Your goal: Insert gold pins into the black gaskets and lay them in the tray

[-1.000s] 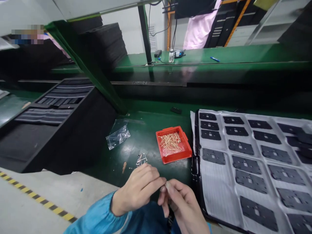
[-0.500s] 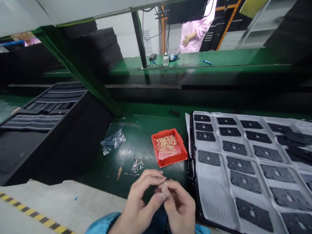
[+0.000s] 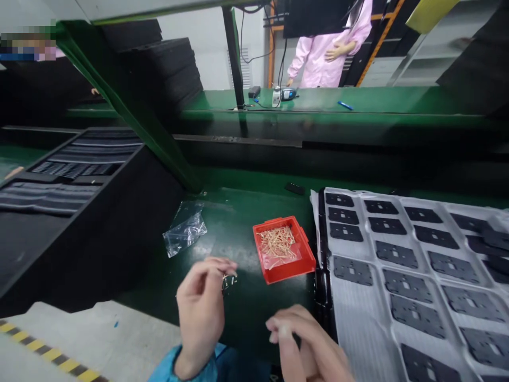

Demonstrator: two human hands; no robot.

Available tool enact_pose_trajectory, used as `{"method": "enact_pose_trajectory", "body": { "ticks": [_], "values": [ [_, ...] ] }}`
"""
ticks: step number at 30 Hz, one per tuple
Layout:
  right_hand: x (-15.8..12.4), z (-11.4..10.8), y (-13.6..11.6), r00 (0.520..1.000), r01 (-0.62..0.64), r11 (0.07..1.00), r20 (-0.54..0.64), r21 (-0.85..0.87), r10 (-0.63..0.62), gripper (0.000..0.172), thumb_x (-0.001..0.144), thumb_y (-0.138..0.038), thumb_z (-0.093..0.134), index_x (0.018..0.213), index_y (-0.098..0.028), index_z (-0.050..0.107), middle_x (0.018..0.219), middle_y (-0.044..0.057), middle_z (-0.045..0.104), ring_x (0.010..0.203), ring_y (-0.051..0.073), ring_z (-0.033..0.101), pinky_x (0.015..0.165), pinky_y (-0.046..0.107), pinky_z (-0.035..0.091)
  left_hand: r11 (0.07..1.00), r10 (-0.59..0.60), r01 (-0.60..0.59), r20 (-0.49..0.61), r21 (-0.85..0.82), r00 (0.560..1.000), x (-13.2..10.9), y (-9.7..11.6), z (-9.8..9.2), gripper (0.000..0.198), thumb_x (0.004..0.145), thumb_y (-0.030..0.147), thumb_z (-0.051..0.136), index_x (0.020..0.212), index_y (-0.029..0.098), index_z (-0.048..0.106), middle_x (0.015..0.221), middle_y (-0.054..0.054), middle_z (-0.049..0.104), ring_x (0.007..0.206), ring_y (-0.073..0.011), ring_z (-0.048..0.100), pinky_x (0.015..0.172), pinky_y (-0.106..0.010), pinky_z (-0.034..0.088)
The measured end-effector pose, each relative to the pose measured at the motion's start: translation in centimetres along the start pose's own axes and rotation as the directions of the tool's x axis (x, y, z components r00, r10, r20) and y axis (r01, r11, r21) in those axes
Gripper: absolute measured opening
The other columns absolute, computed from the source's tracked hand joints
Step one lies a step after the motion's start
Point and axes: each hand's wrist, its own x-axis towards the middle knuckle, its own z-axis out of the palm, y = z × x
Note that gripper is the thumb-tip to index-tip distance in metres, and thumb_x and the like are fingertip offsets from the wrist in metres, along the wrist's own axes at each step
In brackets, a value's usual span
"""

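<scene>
My left hand (image 3: 202, 302) is over the bench beside a small pile of shiny metal strips (image 3: 229, 282), partly covering them. Its thumb and fingers are pinched together, and whatever they may hold is too small to see. Nearer to me, my right hand (image 3: 304, 339) has its thumb and fingertips closed in a pinch, the contents hidden. Beyond both hands stands a red bin (image 3: 286, 273) with many thin, gold-coloured pieces (image 3: 276, 241) and a scrap of clear plastic in it.
A clear plastic bag (image 3: 185, 233) lies on the green bench. To the right, a lined tray (image 3: 348, 318) bears several flat black plates (image 3: 407, 286). A large black box (image 3: 131, 207) and green post (image 3: 131, 116) stand left. A person in pink (image 3: 322, 58) is across the bench.
My hands were together at the fingertips and have come apart. The left moved left to the metal strips, the right moved right and nearer to me. The view has shifted slightly.
</scene>
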Motion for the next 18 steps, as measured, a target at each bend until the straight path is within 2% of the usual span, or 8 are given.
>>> {"method": "enact_pose_trajectory", "body": {
  "ticks": [1, 2, 4, 6, 8, 9, 13, 18],
  "values": [
    [0.2, 0.0, -0.4, 0.986, -0.16, 0.985, 0.065, 0.072, 0.155, 0.013, 0.1, -0.022, 0.058, 0.099, -0.026, 0.071, 0.077, 0.002, 0.067, 0.066, 0.013, 0.059, 0.061, 0.027, 0.048, 0.982, 0.127, -0.139, 0.096, 0.132, 0.987, -0.4, -0.2, 0.1, 0.016, 0.099, 0.011, 0.064, 0.095, 0.02, 0.076, 0.083, -0.001, 0.073, 0.088, -0.0139, 0.07, 0.085, -0.025, 0.06],
    [0.4, 0.0, -0.8, 0.949, -0.304, 0.943, 0.137, 0.135, 0.286, 0.012, 0.101, -0.031, 0.062, 0.098, -0.026, 0.072, 0.077, 0.001, 0.067, 0.065, 0.012, 0.057, 0.061, 0.025, 0.046, 0.938, 0.22, -0.265, 0.208, 0.223, 0.953, -0.9, -0.3, 0.2, 0.023, 0.097, 0.002, 0.061, 0.102, 0.019, 0.076, 0.085, -0.002, 0.074, 0.089, -0.0143, 0.07, 0.084, -0.026, 0.059],
    [0.9, -0.2, -1.3, 0.829, -0.546, 0.813, 0.271, 0.203, 0.49, 0.025, 0.096, -0.049, 0.069, 0.096, -0.024, 0.075, 0.075, 0.002, 0.066, 0.062, 0.01, 0.054, 0.06, 0.024, 0.044, 0.848, 0.317, -0.444, 0.394, 0.288, 0.863, -1.4, -0.5, 0.5, 0.036, 0.092, -0.009, 0.058, 0.113, 0.016, 0.075, 0.095, -0.006, 0.075, 0.094, -0.017, 0.072, 0.081, -0.029, 0.06],
    [1.4, -0.6, -1.3, 0.687, -0.716, 0.665, 0.38, 0.211, 0.619, 0.04, 0.088, -0.06, 0.074, 0.092, -0.02, 0.075, 0.072, 0.002, 0.067, 0.058, 0.008, 0.052, 0.058, 0.022, 0.04, 0.79, 0.371, -0.541, 0.479, 0.288, 0.796, -1.5, -0.5, 0.7, 0.038, 0.09, -0.01, 0.06, 0.116, 0.014, 0.073, 0.1, -0.009, 0.074, 0.099, -0.0203, 0.072, 0.081, -0.032, 0.063],
    [1.8, -1.0, -0.9, 0.589, -0.8, 0.558, 0.466, 0.221, 0.66, 0.045, 0.086, -0.062, 0.076, 0.092, -0.018, 0.074, 0.07, 0.003, 0.067, 0.055, 0.007, 0.05, 0.055, 0.022, 0.037, 0.74, 0.414, -0.604, 0.507, 0.296, 0.756, -1.4, -0.4, 0.8, 0.031, 0.09, -0.006, 0.066, 0.114, 0.011, 0.074, 0.098, -0.01, 0.074, 0.1, -0.0222, 0.073, 0.081, -0.034, 0.065],
    [1.9, -1.1, -0.7, 0.575, -0.811, 0.536, 0.494, 0.236, 0.652, 0.044, 0.087, -0.061, 0.075, 0.093, -0.017, 0.074, 0.071, 0.003, 0.068, 0.055, 0.007, 0.05, 0.055, 0.021, 0.037, 0.719, 0.432, -0.626, 0.511, 0.303, 0.744, -1.3, -0.3, 0.8, 0.028, 0.089, -0.003, 0.068, 0.113, 0.011, 0.074, 0.096, -0.01, 0.074, 0.099, -0.0225, 0.073, 0.081, -0.034, 0.066],
    [2.2, -1.2, -0.1, 0.606, -0.785, 0.55, 0.542, 0.286, 0.583, 0.04, 0.094, -0.055, 0.07, 0.088, -0.015, 0.07, 0.071, 0.004, 0.068, 0.054, 0.007, 0.05, 0.054, 0.022, 0.036, 0.659, 0.463, -0.676, 0.529, 0.33, 0.711, -1.1, 0.2, 0.6, 0.024, 0.089, 0.002, 0.072, 0.111, 0.011, 0.075, 0.093, -0.009, 0.076, 0.097, -0.0228, 0.075, 0.08, -0.033, 0.068],
    [2.2, -0.9, -1.1, 0.611, -0.789, 0.552, 0.449, 0.271, 0.652, 0.041, 0.09, -0.055, 0.075, 0.082, -0.016, 0.069, 0.069, 0.001, 0.064, 0.056, 0.008, 0.051, 0.056, 0.023, 0.037, 0.663, 0.416, -0.661, 0.562, 0.351, 0.715, -1.5, 0.4, 0.1, 0.039, 0.085, 0.001, 0.075, 0.121, 0.016, 0.075, 0.094, -0.008, 0.08, 0.097, -0.0245, 0.077, 0.082, -0.034, 0.068]
  ]
}}
